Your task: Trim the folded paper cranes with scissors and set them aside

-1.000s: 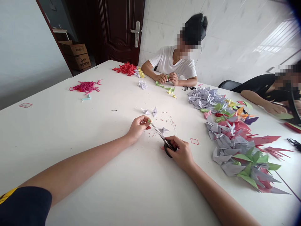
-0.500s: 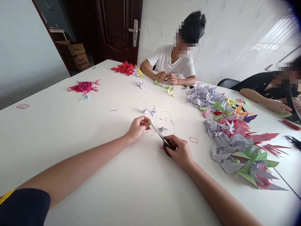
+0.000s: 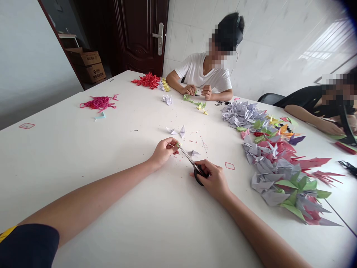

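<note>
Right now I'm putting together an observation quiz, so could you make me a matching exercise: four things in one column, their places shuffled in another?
Things
1. Scissors
2. Small green paper
3. Magenta string tangle
4. Red folded-paper pile

Places
A. Beside a light-blue piece
B. In the grip of the right hand
C. Near the elbow of the white-shirted person
D. At the fingertips of the left hand

Pairs: 1-B, 2-D, 3-A, 4-C

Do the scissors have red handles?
No, the scissors held in the right grip are black-handled.
</note>
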